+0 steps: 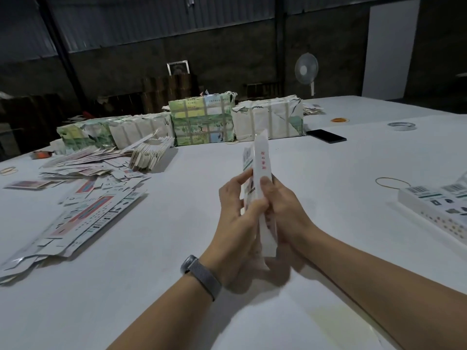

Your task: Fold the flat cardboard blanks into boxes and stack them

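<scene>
- Fingers [265, 184] of both hands are clamped on one cardboard blank [262, 173], held upright above the white table [328, 160] in front of the person.
- Left hand [235, 218] grips the blank's left face, its thumb curled in at the middle; right hand [280, 210] wraps the right side, thumb pressed on the narrow front panel with red print.
- Judging by the pose, the blank is partly squared up into a sleeve, and its end flaps appear not yet tucked.
- Next move likely calls for opening the sleeve fully, then folding in the end flaps without crushing the thin panels.
- Loose flat blanks [83, 203] lie fanned out at left, well apart from the hands.
- Finished boxes [439, 205] sit in a row at the right edge, the likely stacking spot.
- Bare table lies between the hands and both piles, giving room to swing either way.
- Wrapped bundles [202, 120], a rubber band [392, 183], a phone [326, 135] and a tape roll [402, 126] lie further back.
</scene>
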The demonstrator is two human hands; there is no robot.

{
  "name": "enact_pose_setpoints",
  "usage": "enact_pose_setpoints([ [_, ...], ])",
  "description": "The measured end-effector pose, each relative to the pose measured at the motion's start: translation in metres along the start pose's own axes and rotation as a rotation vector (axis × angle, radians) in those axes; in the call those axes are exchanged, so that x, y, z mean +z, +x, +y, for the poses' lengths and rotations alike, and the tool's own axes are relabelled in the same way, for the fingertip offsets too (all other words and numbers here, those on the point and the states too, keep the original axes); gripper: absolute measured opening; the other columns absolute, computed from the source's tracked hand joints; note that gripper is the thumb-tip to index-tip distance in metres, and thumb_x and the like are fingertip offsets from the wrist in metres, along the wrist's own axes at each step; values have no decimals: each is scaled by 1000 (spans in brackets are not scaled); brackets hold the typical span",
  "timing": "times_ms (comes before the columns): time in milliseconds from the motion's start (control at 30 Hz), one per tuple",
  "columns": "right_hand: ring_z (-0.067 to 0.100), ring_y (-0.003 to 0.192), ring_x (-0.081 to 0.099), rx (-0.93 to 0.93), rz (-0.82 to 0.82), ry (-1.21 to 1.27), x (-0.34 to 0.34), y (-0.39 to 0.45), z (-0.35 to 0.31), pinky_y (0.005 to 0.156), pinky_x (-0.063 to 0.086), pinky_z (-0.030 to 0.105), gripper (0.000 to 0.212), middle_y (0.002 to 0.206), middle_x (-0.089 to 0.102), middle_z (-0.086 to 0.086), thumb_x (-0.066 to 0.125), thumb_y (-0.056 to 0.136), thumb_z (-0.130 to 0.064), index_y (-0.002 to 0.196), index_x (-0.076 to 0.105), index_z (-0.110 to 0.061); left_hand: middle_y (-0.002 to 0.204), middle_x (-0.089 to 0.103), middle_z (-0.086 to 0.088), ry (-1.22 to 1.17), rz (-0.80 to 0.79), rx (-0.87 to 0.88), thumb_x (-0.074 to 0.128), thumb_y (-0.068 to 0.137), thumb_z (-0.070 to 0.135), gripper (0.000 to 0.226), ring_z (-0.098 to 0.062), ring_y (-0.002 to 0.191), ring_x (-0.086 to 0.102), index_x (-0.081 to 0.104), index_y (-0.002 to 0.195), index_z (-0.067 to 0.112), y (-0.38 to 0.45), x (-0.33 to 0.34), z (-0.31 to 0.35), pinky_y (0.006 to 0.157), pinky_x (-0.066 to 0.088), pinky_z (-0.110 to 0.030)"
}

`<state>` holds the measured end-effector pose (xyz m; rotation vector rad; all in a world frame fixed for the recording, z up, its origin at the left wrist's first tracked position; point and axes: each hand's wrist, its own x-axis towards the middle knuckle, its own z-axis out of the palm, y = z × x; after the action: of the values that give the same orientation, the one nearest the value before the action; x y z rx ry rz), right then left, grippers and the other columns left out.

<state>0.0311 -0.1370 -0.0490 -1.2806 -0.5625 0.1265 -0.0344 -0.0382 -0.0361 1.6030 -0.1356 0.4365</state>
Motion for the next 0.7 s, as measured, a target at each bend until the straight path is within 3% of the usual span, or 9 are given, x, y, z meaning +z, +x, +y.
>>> enact_pose_setpoints([
  [67,28,101,72,11,25,33,-2,0,-1,86,60,41,42,111,74,9,47,98,-50,124,61,-20,142,50,-1,-57,-44,-42,56,89,34,45,-23,116,65,50,132,46,1,1,0,89,60,-38],
  [167,29,98,73,18,28,55,-6,1,0,80,60,37,34,107,75,10,40,104,-39,119,64,-19,128,67,-5,-196,-31,-92,47,106,23,37,-24,99,73,47,133,48,5,1,-2,75,61,-36],
  [233,25,100,73,-13,39,35,-6,1,1,81,60,35,30,112,74,6,39,106,-34,126,59,-23,111,75,-1,-244,-22,-142,50,105,17,51,-22,88,75,34,140,51,7,-3,-4,67,60,-33],
  [300,19,101,72,-41,103,-34,-5,3,2,86,59,38,31,117,71,3,42,106,-34,135,52,-30,111,75,-3,-263,-34,-186,57,102,13,69,-21,83,75,21,146,50,8,-7,-7,64,60,-32],
  [433,20,95,73,-72,176,-145,-9,4,2,87,59,42,29,110,72,3,53,102,-29,128,52,-42,119,70,-9,-176,-104,-213,73,85,15,84,-24,91,75,24,149,38,6,-6,-10,72,60,-34],
  [533,17,96,73,-58,142,-192,-11,2,2,88,58,43,26,104,76,-5,50,103,-26,123,59,-40,110,72,-10,-221,-78,-206,68,80,24,63,-24,89,74,42,137,27,7,0,-12,70,60,-32],
  [633,18,91,74,-56,56,-194,-9,-2,2,76,59,34,29,103,77,-5,47,97,-35,121,58,-46,95,74,-3,-216,20,-185,54,100,42,31,-18,79,74,49,125,25,14,-2,-15,63,58,-29],
  [700,20,94,74,-50,1,-193,-6,-3,1,77,60,35,31,107,76,-3,46,93,-41,121,57,-49,79,75,9,-148,37,-146,39,99,56,36,-11,70,74,46,121,28,16,-5,-16,57,56,-22],
])
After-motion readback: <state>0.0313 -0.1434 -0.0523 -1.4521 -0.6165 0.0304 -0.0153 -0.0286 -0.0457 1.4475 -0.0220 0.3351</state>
